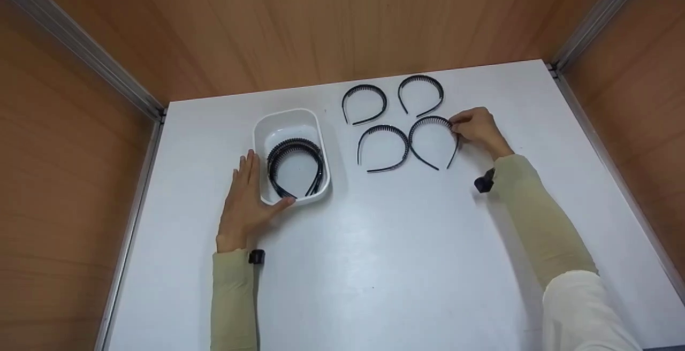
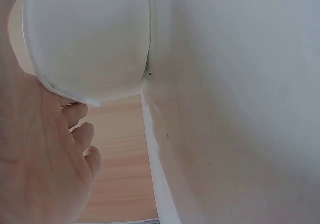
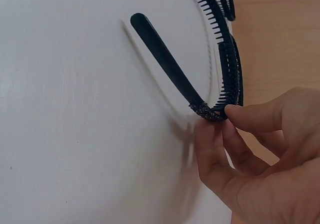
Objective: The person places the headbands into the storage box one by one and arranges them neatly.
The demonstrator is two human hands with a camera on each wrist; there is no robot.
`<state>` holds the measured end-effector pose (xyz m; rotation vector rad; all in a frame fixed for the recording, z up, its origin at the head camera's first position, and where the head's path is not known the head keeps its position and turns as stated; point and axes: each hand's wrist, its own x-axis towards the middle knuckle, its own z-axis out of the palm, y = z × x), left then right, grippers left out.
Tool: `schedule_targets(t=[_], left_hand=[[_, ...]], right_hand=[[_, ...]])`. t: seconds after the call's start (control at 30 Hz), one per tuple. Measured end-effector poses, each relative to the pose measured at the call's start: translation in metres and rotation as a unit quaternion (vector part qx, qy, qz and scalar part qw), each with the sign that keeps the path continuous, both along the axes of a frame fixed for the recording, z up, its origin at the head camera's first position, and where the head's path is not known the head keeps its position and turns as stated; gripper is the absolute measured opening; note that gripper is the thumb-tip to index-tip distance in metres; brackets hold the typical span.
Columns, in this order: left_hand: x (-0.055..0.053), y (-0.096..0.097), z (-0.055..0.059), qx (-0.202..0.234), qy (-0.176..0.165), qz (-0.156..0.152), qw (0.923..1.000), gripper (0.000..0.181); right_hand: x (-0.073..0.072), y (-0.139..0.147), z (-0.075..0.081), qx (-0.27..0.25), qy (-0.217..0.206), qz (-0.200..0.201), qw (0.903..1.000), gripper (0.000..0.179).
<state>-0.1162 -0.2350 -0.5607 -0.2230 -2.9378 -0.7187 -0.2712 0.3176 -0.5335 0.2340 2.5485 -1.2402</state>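
My right hand [image 1: 478, 130] pinches a black toothed headband [image 1: 432, 119] by its right side. In the right wrist view, thumb and fingertips hold that headband [image 3: 167, 59] where a rough, glittery patch shows. Left of it on the table lies another black headband [image 1: 405, 139], close beside it. Two more headbands, one at the left [image 1: 383, 94] and one at the right [image 1: 440, 90], lie farther back. My left hand [image 1: 246, 201] rests with straight fingers along the left side and front corner of a white plastic tub [image 1: 286, 113]. Several headbands [image 1: 273, 163] are stacked inside the tub.
The white table [image 1: 364, 265] is bounded by a wood-grain panel [image 1: 321, 24] at the back and similar panels at the left [image 1: 69, 180] and right [image 1: 637, 99]. Metal strips run along the corners.
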Motion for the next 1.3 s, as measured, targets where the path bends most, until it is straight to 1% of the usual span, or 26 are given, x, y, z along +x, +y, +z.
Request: schedule_targets(t=[0.2,0.43,0.6,0.8,0.97,1.17,1.3], left_hand=[[-0.003,0.001,-0.001,0.004,0.001,-0.002,1.0000,0.137],[-0.002,0.001,0.000,0.008,-0.006,0.000,0.9999,0.138],[-0.003,0.000,0.000,0.005,-0.003,-0.003,1.0000,0.138],[-0.003,0.000,0.002,0.007,-0.007,-0.004,0.9999,0.137],[-0.003,0.001,0.001,0.009,-0.004,-0.002,1.0000,0.137],[-0.002,0.001,0.000,0.014,-0.011,0.006,0.9998,0.140],[-0.003,0.001,-0.001,0.014,-0.004,0.003,0.9999,0.139]], right_hand=[[0.004,0.004,0.002,-0.016,-0.010,-0.014,0.9997,0.034],[0.008,0.003,0.004,-0.027,-0.008,-0.025,0.9993,0.034],[0.010,0.003,0.006,-0.040,-0.006,-0.035,0.9986,0.033],[0.015,0.002,0.008,-0.065,-0.006,-0.037,0.9972,0.034],[0.018,0.001,0.010,-0.084,0.001,-0.032,0.9960,0.036],[0.020,-0.005,0.012,-0.103,-0.010,-0.035,0.9941,0.037],[0.019,-0.010,0.011,-0.124,-0.018,-0.035,0.9915,0.039]])
